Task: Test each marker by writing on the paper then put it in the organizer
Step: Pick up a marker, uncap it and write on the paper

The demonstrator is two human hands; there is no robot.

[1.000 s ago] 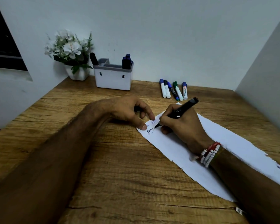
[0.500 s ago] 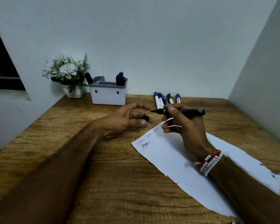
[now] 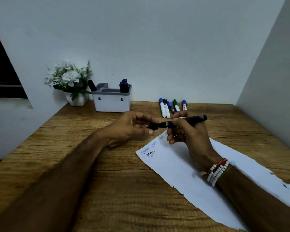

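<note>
**Black marker held over the paper, cap at its tip**

My right hand grips the long black marker by its barrel, level above the brown wooden table. My left hand pinches the small black cap at the marker's tip end; I cannot tell whether the cap is fully seated. Strands of white and red beads circle my right wrist.

Beneath the right hand lies the long white sheet of paper, flat on the table, with small blue scribbles and one black scribble near its far left corner.

At the back, against the wall:
- the white box-shaped organizer with a grey rim, one black marker leaning in its left compartment, dark blue markers upright in its right compartment;
- a white pot of white flowers, just left of the organizer;
- five capped markers in a row, lying on the table right of the organizer.
</note>
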